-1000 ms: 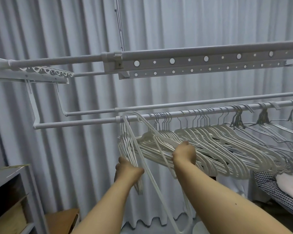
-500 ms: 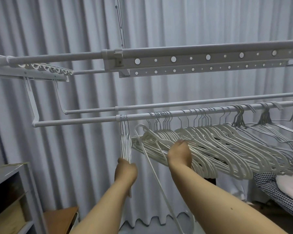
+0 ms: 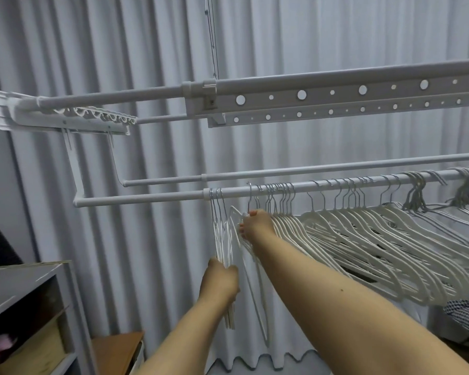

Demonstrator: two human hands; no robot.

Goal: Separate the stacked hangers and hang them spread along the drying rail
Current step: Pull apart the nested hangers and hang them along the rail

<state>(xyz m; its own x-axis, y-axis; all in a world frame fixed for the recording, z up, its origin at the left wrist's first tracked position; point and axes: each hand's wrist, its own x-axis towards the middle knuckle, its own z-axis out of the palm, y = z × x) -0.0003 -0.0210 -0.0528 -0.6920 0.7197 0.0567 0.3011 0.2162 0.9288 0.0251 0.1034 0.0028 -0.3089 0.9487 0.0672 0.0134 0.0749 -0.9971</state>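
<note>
- My right hand [image 3: 257, 226] has climbed since half a second ago: it was on the shoulders of the packed hangers, and now it sits up at the neck of the front one, just under the rail [image 3: 146, 198].
- That single hanger [image 3: 251, 277] hung slanted across my arm before; now it hangs nearly straight down, its hook [image 3: 249, 197] reaching up over the rail, though I cannot tell whether it rests on it.
- My right fingers are curled around that hanger's neck, gripping it.
- My left hand [image 3: 220, 282] has stayed low, fist closed round the bottom of the small bunch [image 3: 221, 234] already hooked on the rail's left part.
- The hangers are thin white plastic with curved shoulders and bright wire hooks.
- The big stack [image 3: 363, 239] remains crowded on the rail to my right, fanning out toward me, overlapping tightly.
- Farther right, grey wire hangers [image 3: 417, 196] cluster on the same rail.
- The rail is a smooth pale tube; a second tube [image 3: 309, 169] runs behind it, and a perforated bar [image 3: 336, 96] sits above.
- Pleated grey curtains [image 3: 119, 50] fill the background.
- A shelf unit [image 3: 25, 282] stands lower left, a brown box [image 3: 117, 347] beside it, checked cloth [image 3: 463, 312] lower right.
</note>
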